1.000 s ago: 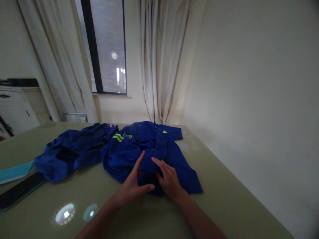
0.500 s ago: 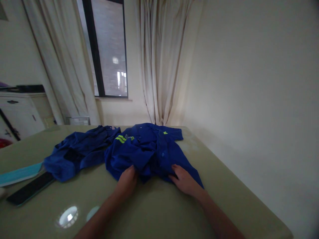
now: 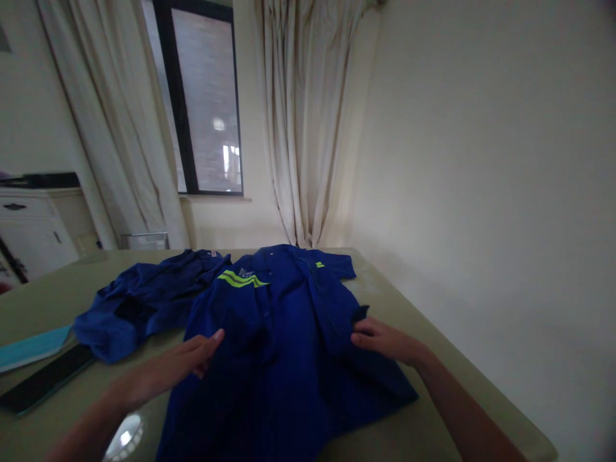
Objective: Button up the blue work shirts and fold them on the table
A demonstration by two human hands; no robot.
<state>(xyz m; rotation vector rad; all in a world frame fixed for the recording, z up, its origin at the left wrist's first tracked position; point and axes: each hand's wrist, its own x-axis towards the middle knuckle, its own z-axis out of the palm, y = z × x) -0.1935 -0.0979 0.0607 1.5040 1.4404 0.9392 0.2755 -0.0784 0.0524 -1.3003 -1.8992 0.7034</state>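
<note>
A blue short-sleeved work shirt [image 3: 293,333] with yellow-green reflective stripes lies spread on the table, collar at the far side. Its front is unbuttoned, with the right-hand panel partly folded. Over the shirt's left edge is my left hand [image 3: 190,359], fingers stretched out and gripping nothing visible. My right hand [image 3: 382,339] pinches the edge of the right front panel between thumb and fingers, a dark fold of cloth standing up beside it. A second blue garment [image 3: 154,295] is crumpled to the left of the shirt.
On the left of the greenish table [image 3: 433,378] lie a light-blue flat strip [image 3: 36,346] and a dark flat case [image 3: 45,378]. A white wall [image 3: 481,192] runs along the right table edge. Behind are curtains [image 3: 298,128], a window [image 3: 206,96] and a white cabinet [image 3: 38,218].
The bunched lower part of the shirt has been pulled out towards me and now lies spread. My left hand has moved left and let go; my right hand has moved slightly right.
</note>
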